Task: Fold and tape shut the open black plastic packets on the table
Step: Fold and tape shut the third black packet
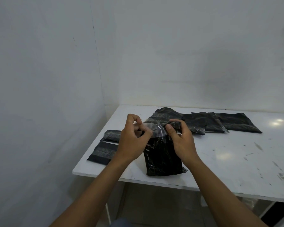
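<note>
A black plastic packet [162, 158] lies near the front edge of the white table [228, 154], its top folded over. A clear strip of tape [156, 129] runs across the fold. My left hand [134, 136] pinches the tape's left end between thumb and fingers. My right hand [180, 136] grips the folded top of the packet, thumb on the tape's right end. Behind it, several open black packets [220, 122] lie overlapping toward the back right.
Several folded, taped packets [105, 146] are stacked at the table's left edge. White walls meet in a corner behind the table. The table's right part [261, 161] carries scuff marks and light glare. Floor shows below the front edge.
</note>
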